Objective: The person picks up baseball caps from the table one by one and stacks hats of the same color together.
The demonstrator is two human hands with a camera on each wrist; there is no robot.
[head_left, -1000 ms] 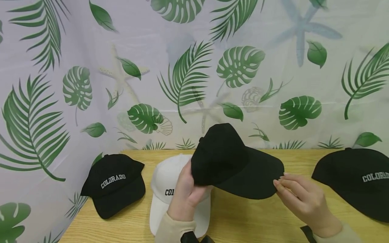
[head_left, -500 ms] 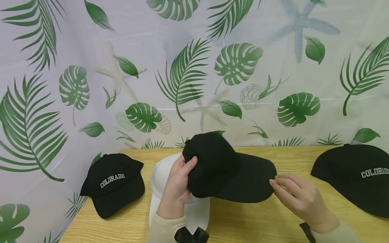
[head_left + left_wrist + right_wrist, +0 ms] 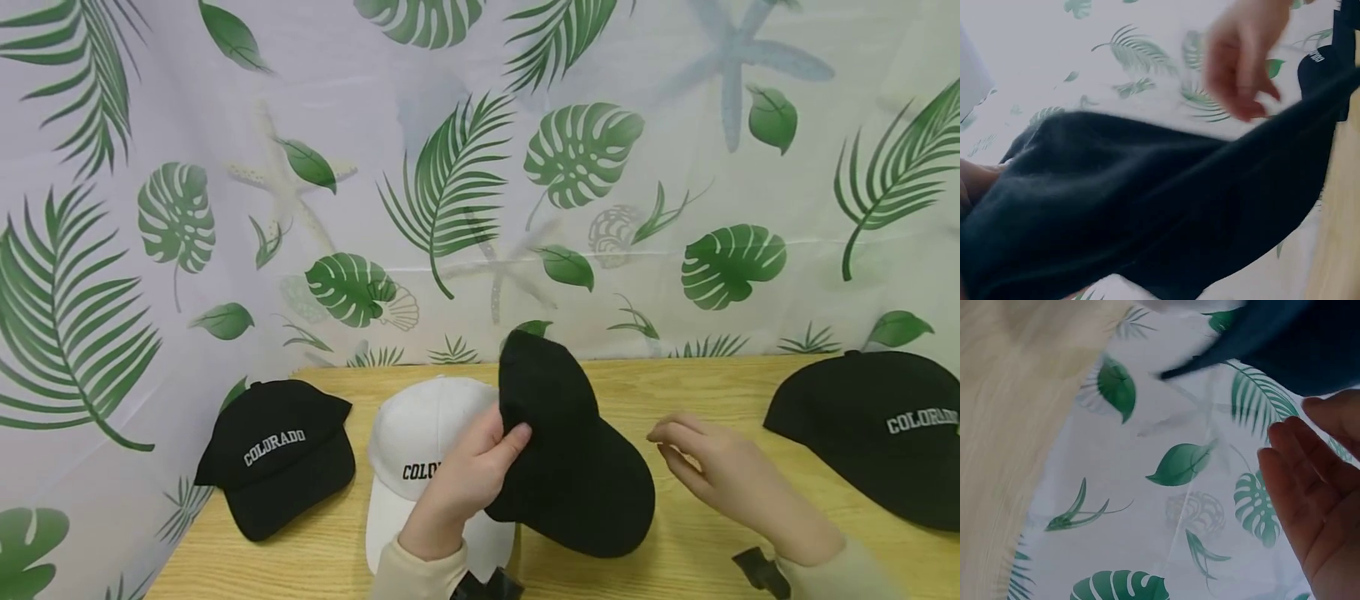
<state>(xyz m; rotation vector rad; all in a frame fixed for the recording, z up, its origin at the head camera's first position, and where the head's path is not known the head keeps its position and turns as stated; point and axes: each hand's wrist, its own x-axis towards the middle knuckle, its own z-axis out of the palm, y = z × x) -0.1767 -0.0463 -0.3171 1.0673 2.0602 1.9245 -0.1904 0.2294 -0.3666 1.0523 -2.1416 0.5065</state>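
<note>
A black baseball cap (image 3: 577, 467) hangs tilted above the table, its brim pointing down and to the right. My left hand (image 3: 468, 467) grips its side edge, thumb on the outer face and the other fingers hidden behind. In the left wrist view the dark cloth of this black cap (image 3: 1147, 206) fills much of the picture. My right hand (image 3: 720, 475) hovers to the right of the brim with a visible gap, fingers loosely bent and holding nothing. The right wrist view shows the right hand's fingers (image 3: 1300, 469) apart from the cap.
A white cap (image 3: 420, 425) with dark lettering lies behind my left hand, partly covered. Another black cap (image 3: 288, 458) marked COLORADO rests at the left, and a further black cap (image 3: 877, 433) at the right edge. A leaf-print cloth (image 3: 480, 167) rises behind the wooden table (image 3: 697, 567).
My right hand has let go of the brim. The left hand has turned the cap so its brim swings downward, and moved it slightly right.
</note>
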